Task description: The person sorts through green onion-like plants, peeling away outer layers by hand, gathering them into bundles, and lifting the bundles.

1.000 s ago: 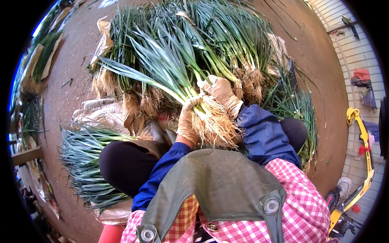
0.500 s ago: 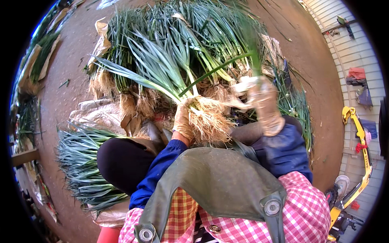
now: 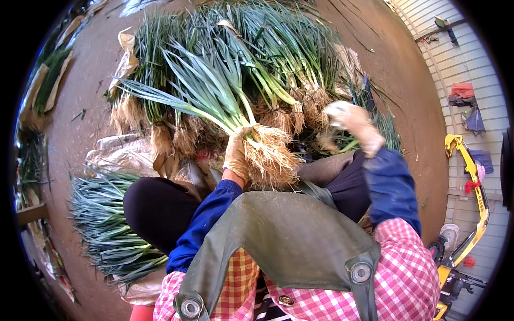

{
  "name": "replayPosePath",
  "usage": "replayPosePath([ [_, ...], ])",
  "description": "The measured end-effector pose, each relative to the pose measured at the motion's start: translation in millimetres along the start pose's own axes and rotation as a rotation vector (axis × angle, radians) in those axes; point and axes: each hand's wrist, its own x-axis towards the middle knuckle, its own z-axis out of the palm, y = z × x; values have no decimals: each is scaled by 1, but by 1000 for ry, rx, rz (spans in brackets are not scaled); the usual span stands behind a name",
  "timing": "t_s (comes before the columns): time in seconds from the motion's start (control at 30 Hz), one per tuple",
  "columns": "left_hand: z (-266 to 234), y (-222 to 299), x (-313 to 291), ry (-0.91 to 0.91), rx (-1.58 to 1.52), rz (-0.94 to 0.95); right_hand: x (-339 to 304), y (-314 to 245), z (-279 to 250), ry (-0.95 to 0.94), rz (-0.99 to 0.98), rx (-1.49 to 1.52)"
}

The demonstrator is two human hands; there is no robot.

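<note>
My left hand (image 3: 236,156), in a tan, soiled work glove, is closed around a bunch of green onions (image 3: 227,109) just above the roots. Their pale, stringy roots (image 3: 271,156) hang out to the right of the fist, and the green leaves fan away up and to the left. My right hand (image 3: 353,124), also gloved, is raised to the right of the bunch, apart from it. Its fingers are smeared by motion, so their hold does not show. Below it, a blurred tan scrap (image 3: 326,142) lies or falls beside a loose green stalk (image 3: 349,145).
A large heap of green onions (image 3: 289,45) spreads across the ground ahead. Another pile of green onions (image 3: 110,222) lies by my left knee, near pale sacking (image 3: 120,152). A yellow toy-like excavator arm (image 3: 474,176) and a ribbed wall (image 3: 436,69) stand at right.
My right hand has moved up and right, away from the bunch. The green stalk it held upright is no longer in it. My left hand keeps its hold on the bunch.
</note>
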Motion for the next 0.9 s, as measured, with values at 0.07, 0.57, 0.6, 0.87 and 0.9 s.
replayPosePath([
  [0.07, 6, 4, -10, 11, 47, 13, 25, -62, 62, -239, -152, 88],
  [0.57, -19, -13, 22, 49, 190, 62, 80, -49, 177, -198, -575, -555],
  [0.6, -19, -8, 18, 31, 248, 42, 90, -36, 190, -154, -700, -676],
  [0.87, -52, -5, 40, 48, 340, 204, 116, 8, 227, -411, -502, 387],
  [0.9, -31, -16, 37, -6, 203, 145, 124, 50, 233, -428, -183, 616],
])
